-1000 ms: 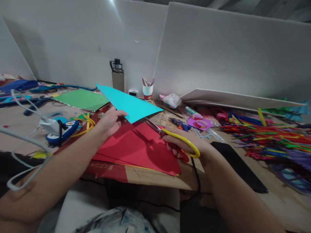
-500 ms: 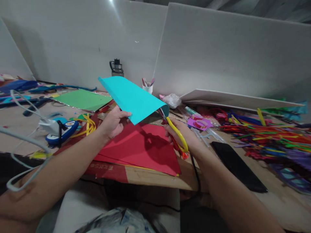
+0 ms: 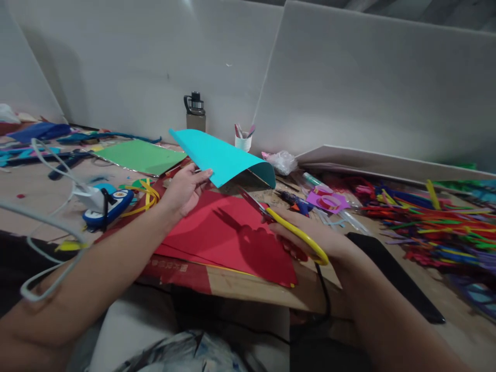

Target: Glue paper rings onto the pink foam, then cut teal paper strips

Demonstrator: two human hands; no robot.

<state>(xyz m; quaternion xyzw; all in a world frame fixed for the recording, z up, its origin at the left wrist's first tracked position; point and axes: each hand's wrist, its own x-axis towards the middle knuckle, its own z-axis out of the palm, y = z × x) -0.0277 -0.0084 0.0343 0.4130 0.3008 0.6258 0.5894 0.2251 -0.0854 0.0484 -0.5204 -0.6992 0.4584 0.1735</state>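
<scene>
A curved turquoise paper sheet (image 3: 222, 155) is held up by its near left corner in my left hand (image 3: 189, 188), thumb on top. My right hand (image 3: 296, 227) is closed around scissors (image 3: 306, 237) with yellow and red handles. Their blades point up and left, apart from the turquoise sheet and just below its near edge. Beneath both hands lies a stack of red sheets (image 3: 228, 235), with the scissors' shadow cast on it. Yellow edges peek out under the stack. My right fingers are partly hidden behind the handle.
At left are a green sheet (image 3: 141, 156), a blue device (image 3: 108, 209) and a white plug with looping cable (image 3: 88, 196). A bottle (image 3: 196, 116) and cup of pens (image 3: 243, 142) stand behind. At right lie a black phone-like slab (image 3: 391, 274) and many colourful pipe cleaners (image 3: 437, 222).
The scissors have come away from the turquoise sheet's right edge, moving down and right with my right hand. My left hand still grips the sheet. The view has shifted slightly.
</scene>
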